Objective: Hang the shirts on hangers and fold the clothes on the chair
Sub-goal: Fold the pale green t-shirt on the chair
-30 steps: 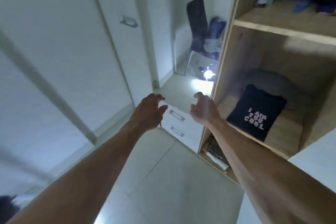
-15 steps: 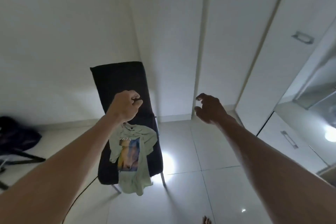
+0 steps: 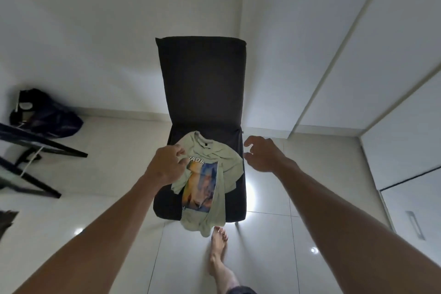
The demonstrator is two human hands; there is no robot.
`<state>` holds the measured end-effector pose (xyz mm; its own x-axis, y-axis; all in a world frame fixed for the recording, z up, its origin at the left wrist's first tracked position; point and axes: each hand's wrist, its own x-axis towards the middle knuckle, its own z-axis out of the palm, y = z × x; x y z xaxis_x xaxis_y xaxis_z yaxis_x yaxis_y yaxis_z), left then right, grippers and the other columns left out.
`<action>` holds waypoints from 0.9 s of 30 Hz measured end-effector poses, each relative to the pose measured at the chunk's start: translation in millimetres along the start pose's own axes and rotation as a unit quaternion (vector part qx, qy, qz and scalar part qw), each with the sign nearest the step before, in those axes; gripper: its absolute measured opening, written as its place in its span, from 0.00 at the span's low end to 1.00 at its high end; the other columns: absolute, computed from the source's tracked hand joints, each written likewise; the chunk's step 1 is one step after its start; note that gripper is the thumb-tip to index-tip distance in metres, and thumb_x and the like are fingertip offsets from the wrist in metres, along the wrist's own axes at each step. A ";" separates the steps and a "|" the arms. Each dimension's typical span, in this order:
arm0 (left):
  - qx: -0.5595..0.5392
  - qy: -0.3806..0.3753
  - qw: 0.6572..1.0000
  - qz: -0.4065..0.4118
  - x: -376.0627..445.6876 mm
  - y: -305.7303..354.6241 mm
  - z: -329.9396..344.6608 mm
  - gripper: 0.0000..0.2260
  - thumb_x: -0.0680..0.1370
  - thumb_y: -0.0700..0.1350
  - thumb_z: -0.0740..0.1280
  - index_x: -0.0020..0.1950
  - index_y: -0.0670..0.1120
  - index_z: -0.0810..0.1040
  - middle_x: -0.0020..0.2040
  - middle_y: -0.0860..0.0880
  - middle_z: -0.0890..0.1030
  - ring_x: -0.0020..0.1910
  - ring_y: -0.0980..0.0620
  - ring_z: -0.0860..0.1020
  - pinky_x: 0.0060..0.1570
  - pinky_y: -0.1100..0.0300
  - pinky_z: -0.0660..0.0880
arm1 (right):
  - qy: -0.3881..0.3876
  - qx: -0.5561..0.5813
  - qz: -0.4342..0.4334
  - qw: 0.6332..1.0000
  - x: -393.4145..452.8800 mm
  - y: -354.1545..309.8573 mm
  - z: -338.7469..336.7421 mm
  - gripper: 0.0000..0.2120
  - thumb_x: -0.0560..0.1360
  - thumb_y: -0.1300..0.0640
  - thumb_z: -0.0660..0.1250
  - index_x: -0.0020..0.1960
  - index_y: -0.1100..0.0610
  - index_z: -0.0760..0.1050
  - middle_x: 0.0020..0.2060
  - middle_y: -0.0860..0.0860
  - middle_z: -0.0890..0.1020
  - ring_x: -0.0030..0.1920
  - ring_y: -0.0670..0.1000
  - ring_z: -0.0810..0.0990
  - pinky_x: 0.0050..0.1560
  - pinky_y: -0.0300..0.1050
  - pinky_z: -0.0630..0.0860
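At frame centre, the left hand [image 3: 167, 166] pinched the pale green printed cotton T-shirt [image 3: 207, 184] on the black padded chair [image 3: 202, 93]; right hand [image 3: 263, 156] hovered, fingers apart. Best grip both shoulders before lifting.

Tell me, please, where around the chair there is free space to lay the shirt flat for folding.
The seat of the chair is mostly under the green shirt, gripped by the left hand. Bare floor lies right of the chair, toward the wardrobe doors. The left side is crowded by black legs and a dark bag.
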<state>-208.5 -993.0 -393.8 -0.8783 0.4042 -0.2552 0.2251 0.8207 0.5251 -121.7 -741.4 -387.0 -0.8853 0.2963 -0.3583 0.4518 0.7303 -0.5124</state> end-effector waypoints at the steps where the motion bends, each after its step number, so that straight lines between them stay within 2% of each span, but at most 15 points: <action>1: -0.003 -0.015 1.000 -0.011 16.7 -9.2 8.4 0.13 0.79 0.45 0.69 0.61 0.41 0.79 0.60 0.44 0.81 0.58 0.46 0.80 0.58 0.57 0.75 | -0.013 0.005 0.002 1.000 20.8 0.9 13.0 0.17 0.79 0.57 0.65 0.68 0.54 0.73 0.60 0.55 0.81 0.53 0.54 0.80 0.44 0.40 0.72; 4: -0.010 -0.061 0.997 -0.042 71.9 -35.5 30.7 0.14 0.79 0.45 0.69 0.62 0.41 0.78 0.60 0.45 0.81 0.59 0.46 0.79 0.59 0.55 0.76 | -0.046 0.025 0.024 0.998 80.3 6.8 48.9 0.17 0.80 0.58 0.65 0.68 0.54 0.73 0.61 0.54 0.80 0.50 0.53 0.81 0.40 0.40 0.77; 7: -0.002 -0.114 0.991 -0.071 129.5 -60.9 51.6 0.13 0.79 0.45 0.69 0.61 0.41 0.79 0.61 0.45 0.81 0.60 0.45 0.79 0.60 0.52 0.77 | -0.094 0.033 0.065 0.993 135.8 17.0 85.3 0.17 0.79 0.60 0.66 0.67 0.54 0.74 0.62 0.54 0.80 0.52 0.54 0.82 0.48 0.47 0.83; 10: 0.016 -0.134 0.987 -0.086 193.1 -92.1 79.0 0.11 0.80 0.44 0.68 0.60 0.41 0.79 0.59 0.43 0.81 0.58 0.45 0.79 0.57 0.54 0.76 | -0.110 0.013 0.084 0.990 201.4 30.8 123.1 0.17 0.79 0.62 0.66 0.67 0.53 0.75 0.63 0.53 0.79 0.57 0.55 0.81 0.52 0.49 0.82; 13: 0.026 -0.119 0.986 -0.114 249.9 -119.8 105.7 0.12 0.80 0.44 0.66 0.62 0.42 0.79 0.60 0.43 0.80 0.59 0.44 0.78 0.55 0.57 0.73 | -0.097 -0.009 0.090 0.991 257.7 41.1 154.3 0.19 0.80 0.59 0.65 0.70 0.52 0.72 0.65 0.52 0.76 0.62 0.55 0.78 0.53 0.48 0.78; 15: 0.044 -0.106 0.985 -0.125 287.6 -138.5 127.7 0.15 0.80 0.44 0.65 0.66 0.43 0.75 0.64 0.41 0.77 0.62 0.42 0.76 0.58 0.54 0.73 | -0.088 -0.029 0.085 0.992 292.0 51.3 175.2 0.22 0.80 0.57 0.64 0.73 0.52 0.68 0.64 0.52 0.74 0.64 0.56 0.74 0.54 0.50 0.76; 18: 0.056 -0.082 0.984 -0.148 344.3 -163.9 165.4 0.24 0.80 0.46 0.65 0.75 0.43 0.65 0.72 0.40 0.69 0.71 0.39 0.68 0.67 0.47 0.69 | -0.076 -0.054 0.080 0.992 340.0 69.0 210.0 0.26 0.79 0.56 0.66 0.74 0.51 0.62 0.63 0.54 0.71 0.65 0.57 0.70 0.59 0.53 0.74; 21: 0.092 -0.098 0.977 -0.165 374.5 -177.6 192.7 0.33 0.79 0.51 0.67 0.78 0.43 0.56 0.76 0.40 0.63 0.74 0.38 0.62 0.70 0.42 0.66 | -0.063 -0.081 0.085 0.991 360.1 78.6 232.2 0.29 0.77 0.53 0.67 0.74 0.51 0.60 0.66 0.55 0.70 0.67 0.58 0.67 0.62 0.56 0.73; 23: 0.109 -0.103 0.972 -0.181 380.8 -179.1 204.3 0.32 0.78 0.52 0.67 0.77 0.43 0.58 0.73 0.40 0.67 0.72 0.38 0.64 0.67 0.40 0.67 | -0.063 -0.076 0.086 0.991 362.5 82.5 241.9 0.23 0.77 0.54 0.66 0.71 0.52 0.64 0.62 0.56 0.76 0.65 0.59 0.70 0.60 0.56 0.72; 25: 0.092 -0.096 0.973 -0.191 380.4 -175.4 208.6 0.24 0.79 0.52 0.67 0.71 0.43 0.67 0.67 0.40 0.75 0.67 0.37 0.71 0.65 0.42 0.68 | -0.073 -0.063 0.090 0.991 359.5 83.0 244.3 0.15 0.79 0.53 0.65 0.65 0.53 0.69 0.55 0.57 0.80 0.60 0.61 0.74 0.57 0.55 0.71; 27: 0.049 -0.090 0.975 -0.199 376.2 -170.4 206.1 0.17 0.80 0.53 0.65 0.65 0.45 0.75 0.61 0.40 0.79 0.63 0.37 0.76 0.63 0.44 0.71 | -0.063 -0.040 0.096 0.993 354.4 81.2 242.4 0.09 0.81 0.51 0.63 0.59 0.53 0.72 0.48 0.56 0.81 0.51 0.61 0.79 0.52 0.53 0.71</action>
<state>-490.5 -897.6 -746.7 -0.8179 0.1028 -0.5661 -0.0719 0.9579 0.2780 -372.2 -726.3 -744.8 -0.7601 0.3595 -0.5413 0.5966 0.7161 -0.3622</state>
